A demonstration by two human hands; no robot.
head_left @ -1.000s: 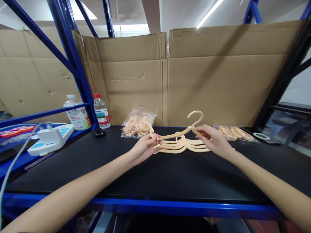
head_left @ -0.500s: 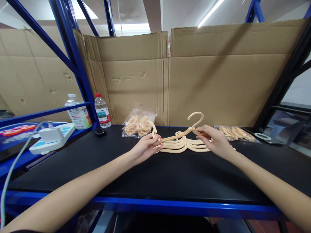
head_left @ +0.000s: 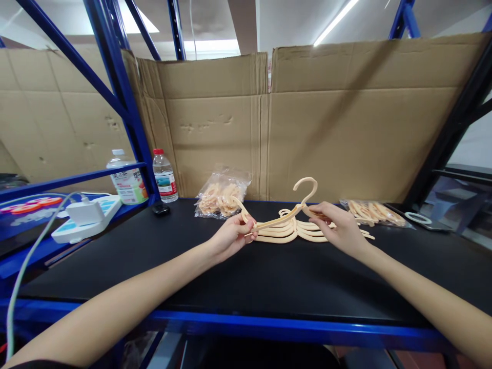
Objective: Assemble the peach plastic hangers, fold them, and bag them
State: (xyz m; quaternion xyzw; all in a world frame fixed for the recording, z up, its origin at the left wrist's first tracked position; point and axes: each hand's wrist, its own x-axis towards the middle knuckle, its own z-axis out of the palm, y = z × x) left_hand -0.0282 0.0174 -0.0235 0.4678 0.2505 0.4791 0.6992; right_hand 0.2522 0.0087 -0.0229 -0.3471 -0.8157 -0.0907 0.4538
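A cream plastic hanger [head_left: 286, 216] is held by both ends just above a small stack of like hangers [head_left: 300, 233] on the black shelf top [head_left: 246, 271]. My left hand [head_left: 230, 237] pinches its left end, fingers closed. Closed on its right arm near the hook is my right hand [head_left: 340, 228]. The hook stands upright between my hands.
A clear bag of cream parts [head_left: 222, 196] lies behind my left hand, another bag [head_left: 374, 211] at the right. Two water bottles [head_left: 164, 175] stand by the blue rack post [head_left: 126, 102]. A white power strip with charger [head_left: 82, 218] lies left. Cardboard sheets [head_left: 338, 123] wall the back.
The held hanger's left end has dipped slightly toward the stack; both hands keep their grip and have barely shifted.
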